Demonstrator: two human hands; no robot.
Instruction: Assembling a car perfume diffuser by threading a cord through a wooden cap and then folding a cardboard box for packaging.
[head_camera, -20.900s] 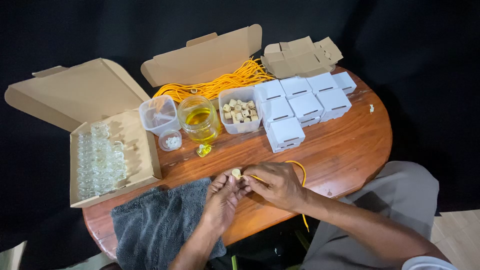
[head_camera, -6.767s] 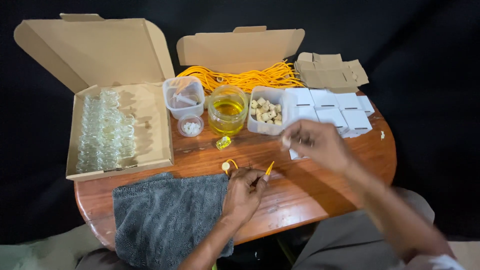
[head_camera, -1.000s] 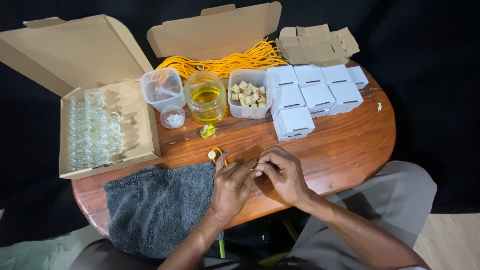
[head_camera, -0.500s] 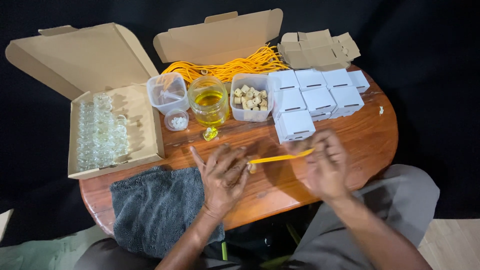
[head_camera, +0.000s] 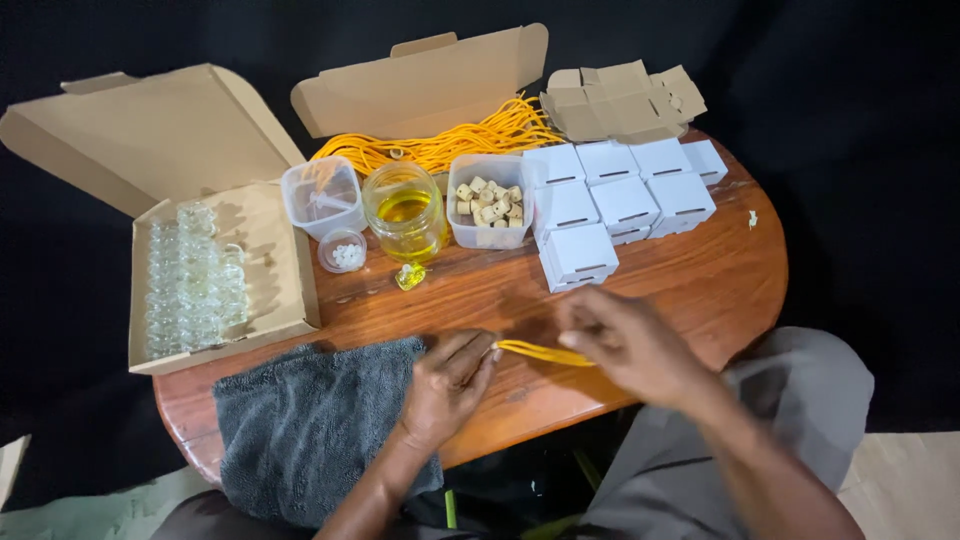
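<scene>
My left hand (head_camera: 448, 380) rests on the wooden table (head_camera: 700, 290) beside the grey towel (head_camera: 310, 430), its fingertips pinching one end of a yellow cord (head_camera: 540, 352). My right hand (head_camera: 625, 338) is blurred and grips the other end of that cord, which runs between the two hands just above the table. Whatever small thing sits under the left fingertips is hidden. A small yellow-filled bottle (head_camera: 409, 276) lies on the table in front of the jar of yellow liquid (head_camera: 405, 210).
An open cardboard box of small glass bottles (head_camera: 190, 280) stands at the left. Behind are a clear tub (head_camera: 322, 196), a small round cup (head_camera: 342, 250), a tub of corks (head_camera: 488, 200), a pile of yellow cords (head_camera: 450, 140), several white boxes (head_camera: 625, 200) and flat cartons (head_camera: 620, 100).
My right hand has moved back in toward the left hand, so the stretched cord between them is now shorter. The left hand stays in place by the towel.
</scene>
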